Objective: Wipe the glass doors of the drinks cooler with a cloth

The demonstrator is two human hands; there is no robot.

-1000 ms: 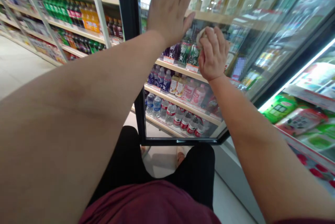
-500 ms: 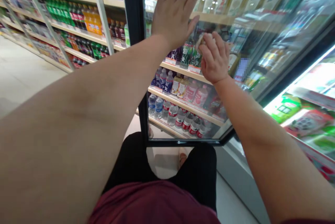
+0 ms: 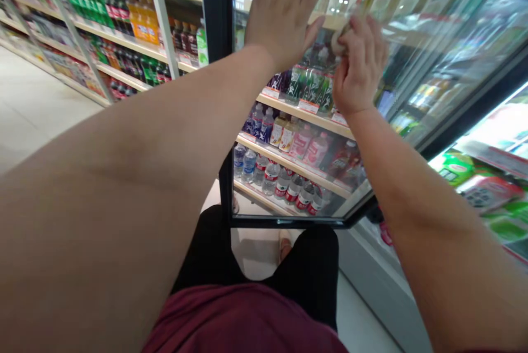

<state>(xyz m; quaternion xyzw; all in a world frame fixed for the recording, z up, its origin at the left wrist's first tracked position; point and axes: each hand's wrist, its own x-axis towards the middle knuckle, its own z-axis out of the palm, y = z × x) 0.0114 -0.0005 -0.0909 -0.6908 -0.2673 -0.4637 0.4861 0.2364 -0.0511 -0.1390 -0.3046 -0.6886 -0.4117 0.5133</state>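
A black-framed glass door (image 3: 284, 222) stands swung open in front of me. My left hand (image 3: 284, 12) is raised near the upper left of the pane, fingers spread and apparently flat on the glass, with nothing in it. To its right, my right hand (image 3: 361, 61) is closed around a crumpled pale cloth (image 3: 339, 42) held up at the pane. Motion blurs this hand somewhat, and most of the cloth is hidden by its fingers. Through the glass show shelves of bottled drinks, with pink bottles (image 3: 309, 147) and clear water bottles (image 3: 284, 182).
To the left, store shelves (image 3: 119, 34) carry green, dark and orange drink bottles beside a pale floor (image 3: 28, 111). At right, the lit cooler holds green and red packages (image 3: 490, 191). My legs in black trousers (image 3: 313, 265) are just under the door's lower edge.
My right hand has moved right and slightly up across the glass with the cloth. My left hand stays spread in nearly the same place; the view has shifted slightly.
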